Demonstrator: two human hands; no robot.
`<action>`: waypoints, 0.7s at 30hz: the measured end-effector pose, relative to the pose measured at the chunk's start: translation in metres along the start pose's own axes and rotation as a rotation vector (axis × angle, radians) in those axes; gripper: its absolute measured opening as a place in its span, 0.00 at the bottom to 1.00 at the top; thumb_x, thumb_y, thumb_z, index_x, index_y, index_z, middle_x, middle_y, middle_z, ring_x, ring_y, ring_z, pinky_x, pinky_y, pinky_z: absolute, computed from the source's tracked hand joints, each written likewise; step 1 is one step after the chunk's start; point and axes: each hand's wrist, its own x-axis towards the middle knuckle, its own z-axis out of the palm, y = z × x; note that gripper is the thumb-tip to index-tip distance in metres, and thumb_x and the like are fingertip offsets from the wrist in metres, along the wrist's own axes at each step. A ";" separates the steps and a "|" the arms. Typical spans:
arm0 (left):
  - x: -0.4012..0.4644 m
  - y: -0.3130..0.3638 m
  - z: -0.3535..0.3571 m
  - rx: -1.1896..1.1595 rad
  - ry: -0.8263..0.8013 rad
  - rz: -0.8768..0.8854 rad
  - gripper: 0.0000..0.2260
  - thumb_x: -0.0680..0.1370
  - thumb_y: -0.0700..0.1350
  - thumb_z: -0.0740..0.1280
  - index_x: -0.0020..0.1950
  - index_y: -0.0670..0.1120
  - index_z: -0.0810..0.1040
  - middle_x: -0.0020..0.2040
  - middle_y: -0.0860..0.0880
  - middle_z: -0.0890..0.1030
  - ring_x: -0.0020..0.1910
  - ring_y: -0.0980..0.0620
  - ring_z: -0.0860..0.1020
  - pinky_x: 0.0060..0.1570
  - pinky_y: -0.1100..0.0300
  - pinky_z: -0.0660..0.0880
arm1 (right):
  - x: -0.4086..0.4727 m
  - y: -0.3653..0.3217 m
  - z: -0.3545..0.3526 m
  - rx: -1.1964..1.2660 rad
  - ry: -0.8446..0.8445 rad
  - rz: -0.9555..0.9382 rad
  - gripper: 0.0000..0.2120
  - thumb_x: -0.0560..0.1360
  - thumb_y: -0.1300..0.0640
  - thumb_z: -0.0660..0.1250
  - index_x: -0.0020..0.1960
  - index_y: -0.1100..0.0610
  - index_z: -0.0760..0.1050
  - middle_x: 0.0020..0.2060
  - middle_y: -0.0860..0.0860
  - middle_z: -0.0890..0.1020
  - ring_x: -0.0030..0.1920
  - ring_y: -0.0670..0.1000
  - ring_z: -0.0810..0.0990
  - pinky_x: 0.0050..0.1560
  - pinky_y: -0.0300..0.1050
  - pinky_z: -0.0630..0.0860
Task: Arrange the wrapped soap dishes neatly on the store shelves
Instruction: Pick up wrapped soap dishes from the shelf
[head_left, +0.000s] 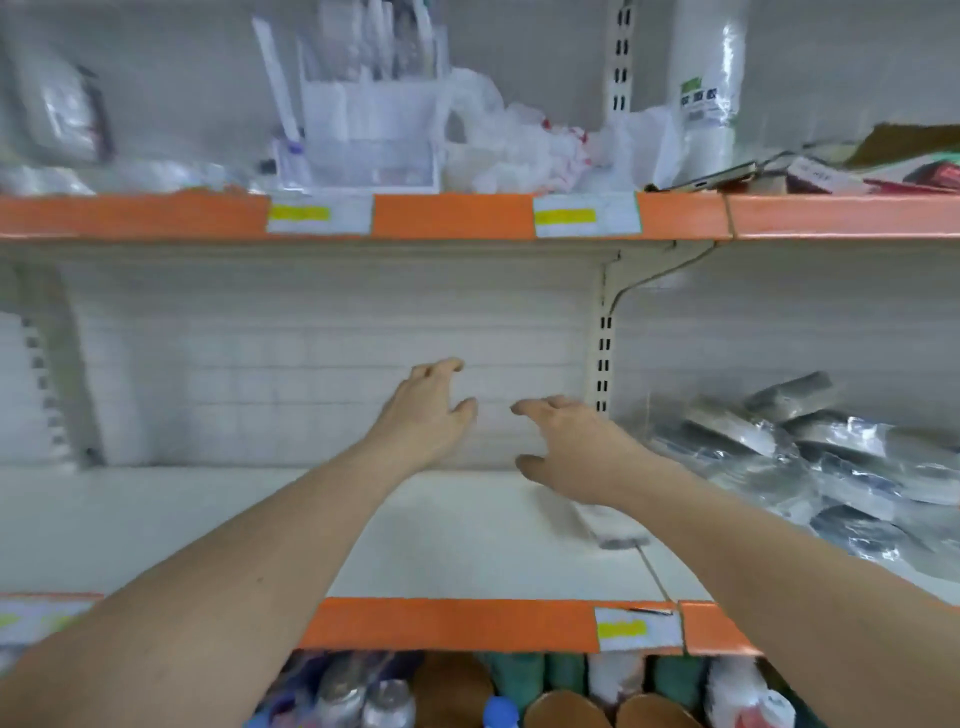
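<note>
So both hands were reaching over the middle shelf (441, 535) holding nothing, left hand (428, 415) at about 11 o'clock and right hand (576, 447) at about 1, fingers loosely spread. The wrapped soap dishes (810, 467) sat in a messy heap out at 3 o'clock, past the upright (602, 353). My guess was they'd be light and stiff but slippery in that glossy film, so I'd pinch each by its long edges, not the loose wrap.
</note>
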 end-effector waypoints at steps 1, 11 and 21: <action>-0.006 -0.009 -0.026 0.019 0.043 -0.009 0.23 0.80 0.49 0.59 0.74 0.47 0.60 0.72 0.43 0.64 0.67 0.44 0.67 0.66 0.56 0.64 | 0.003 -0.023 -0.008 0.006 0.010 -0.043 0.29 0.77 0.50 0.62 0.75 0.51 0.56 0.71 0.53 0.64 0.70 0.55 0.64 0.67 0.47 0.65; -0.105 -0.130 -0.253 0.125 0.338 -0.062 0.20 0.79 0.47 0.61 0.71 0.47 0.64 0.66 0.44 0.69 0.63 0.46 0.70 0.61 0.57 0.66 | 0.020 -0.266 -0.072 0.048 0.184 -0.361 0.23 0.77 0.49 0.62 0.71 0.48 0.64 0.68 0.51 0.70 0.67 0.53 0.68 0.63 0.45 0.66; -0.151 -0.284 -0.404 0.174 0.425 -0.236 0.21 0.79 0.49 0.61 0.71 0.49 0.62 0.66 0.45 0.68 0.59 0.46 0.71 0.49 0.60 0.65 | 0.082 -0.445 -0.101 0.073 0.311 -0.446 0.23 0.76 0.48 0.64 0.69 0.48 0.66 0.63 0.50 0.74 0.61 0.52 0.72 0.54 0.40 0.66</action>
